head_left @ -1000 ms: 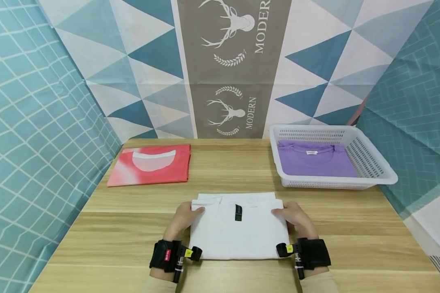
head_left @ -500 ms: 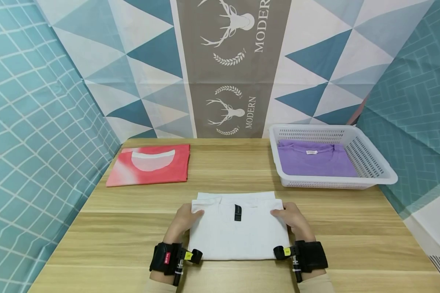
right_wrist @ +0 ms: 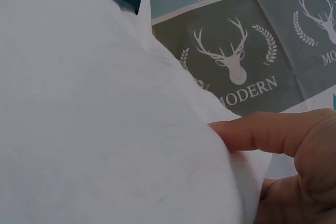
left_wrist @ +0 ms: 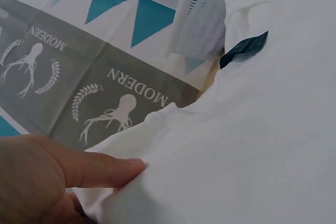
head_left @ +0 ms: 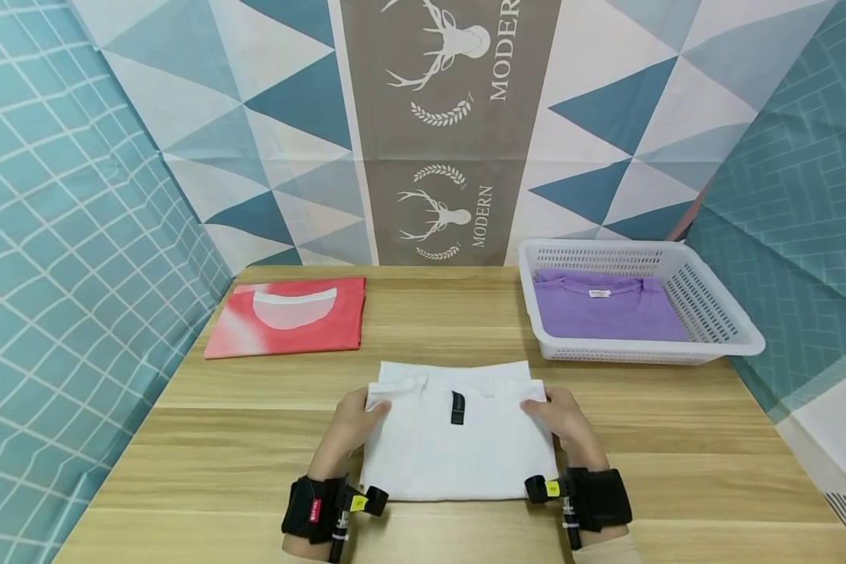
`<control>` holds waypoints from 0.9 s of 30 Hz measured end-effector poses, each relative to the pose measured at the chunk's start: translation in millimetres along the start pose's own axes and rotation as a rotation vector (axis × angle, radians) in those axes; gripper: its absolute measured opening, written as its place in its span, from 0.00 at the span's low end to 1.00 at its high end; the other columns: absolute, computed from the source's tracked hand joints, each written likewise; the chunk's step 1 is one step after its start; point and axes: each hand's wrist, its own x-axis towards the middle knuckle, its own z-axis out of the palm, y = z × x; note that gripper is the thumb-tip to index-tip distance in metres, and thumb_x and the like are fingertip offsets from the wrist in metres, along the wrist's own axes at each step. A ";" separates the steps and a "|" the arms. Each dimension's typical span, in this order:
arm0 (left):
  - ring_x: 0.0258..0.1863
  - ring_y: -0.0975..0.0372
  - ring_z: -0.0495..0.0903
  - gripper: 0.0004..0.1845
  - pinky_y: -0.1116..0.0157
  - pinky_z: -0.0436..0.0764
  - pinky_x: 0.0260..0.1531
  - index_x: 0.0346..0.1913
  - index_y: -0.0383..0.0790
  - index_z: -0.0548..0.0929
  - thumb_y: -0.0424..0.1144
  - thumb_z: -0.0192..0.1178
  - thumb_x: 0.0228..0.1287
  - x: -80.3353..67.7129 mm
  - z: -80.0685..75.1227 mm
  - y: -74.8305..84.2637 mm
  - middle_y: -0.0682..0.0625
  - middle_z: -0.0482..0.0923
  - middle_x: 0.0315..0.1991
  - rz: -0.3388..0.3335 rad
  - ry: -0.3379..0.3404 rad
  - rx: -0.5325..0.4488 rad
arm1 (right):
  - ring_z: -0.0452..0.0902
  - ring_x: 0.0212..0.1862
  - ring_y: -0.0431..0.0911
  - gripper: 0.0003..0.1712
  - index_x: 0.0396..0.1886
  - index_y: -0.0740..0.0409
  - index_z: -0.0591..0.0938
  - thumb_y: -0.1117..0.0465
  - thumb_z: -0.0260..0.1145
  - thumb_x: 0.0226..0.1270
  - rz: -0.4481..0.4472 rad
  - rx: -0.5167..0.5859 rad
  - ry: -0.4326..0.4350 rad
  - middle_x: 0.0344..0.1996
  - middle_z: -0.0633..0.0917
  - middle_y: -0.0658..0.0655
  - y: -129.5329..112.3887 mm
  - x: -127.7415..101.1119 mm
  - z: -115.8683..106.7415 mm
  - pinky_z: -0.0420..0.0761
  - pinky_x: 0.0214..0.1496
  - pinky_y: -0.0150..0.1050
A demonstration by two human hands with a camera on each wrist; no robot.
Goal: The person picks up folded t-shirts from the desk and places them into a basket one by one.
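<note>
A folded white T-shirt lies at the front middle of the table, its dark neck label facing up near the far edge. My left hand grips its far left corner, thumb on top and the other fingers underneath, mostly hidden. At the far right corner my right hand pinches the cloth the same way. Each wrist view shows a thumb pressed on the white fabric, the left thumb and the right thumb. A white flap shows beyond the neckline.
A folded red T-shirt lies at the back left of the wooden table. At the back right stands a white plastic basket holding a folded purple T-shirt. Patterned cloth walls enclose the back and sides.
The white flap beyond the neckline has risen a little higher at its corners. Both hands keep their hold, nearly in place; the left wrist has shifted slightly left.
</note>
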 end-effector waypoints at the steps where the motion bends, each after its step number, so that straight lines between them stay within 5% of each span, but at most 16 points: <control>1: 0.44 0.52 0.81 0.17 0.55 0.81 0.42 0.54 0.23 0.77 0.33 0.55 0.68 -1.1 -0.4 1.0 0.30 0.80 0.50 0.000 0.006 -0.004 | 0.74 0.54 0.59 0.27 0.60 0.77 0.71 0.63 0.57 0.67 -0.006 -0.011 0.006 0.58 0.74 0.76 -1.2 -0.8 -0.5 0.76 0.55 0.50; 7: 0.38 0.56 0.80 0.17 0.60 0.81 0.35 0.53 0.22 0.76 0.33 0.55 0.68 -6.3 -4.3 6.5 0.32 0.82 0.45 0.014 0.031 -0.034 | 0.71 0.58 0.61 0.27 0.61 0.76 0.70 0.62 0.57 0.67 -0.015 -0.029 0.022 0.60 0.73 0.76 -7.9 -6.6 -3.8 0.72 0.60 0.55; 14: 0.40 0.56 0.81 0.19 0.58 0.82 0.38 0.55 0.24 0.76 0.36 0.56 0.69 -9.3 -5.8 10.7 0.32 0.81 0.48 -0.002 0.034 -0.066 | 0.71 0.52 0.55 0.24 0.57 0.75 0.73 0.62 0.57 0.67 -0.024 -0.016 0.044 0.54 0.76 0.72 -12.6 -12.5 -6.7 0.73 0.54 0.47; 27: 0.32 0.61 0.75 0.15 0.67 0.75 0.30 0.51 0.26 0.79 0.35 0.58 0.67 -13.4 -8.5 18.1 0.37 0.82 0.39 0.030 0.051 -0.090 | 0.69 0.49 0.53 0.25 0.59 0.75 0.71 0.61 0.58 0.69 -0.031 -0.010 0.040 0.49 0.76 0.67 -19.8 -20.4 -12.7 0.71 0.51 0.43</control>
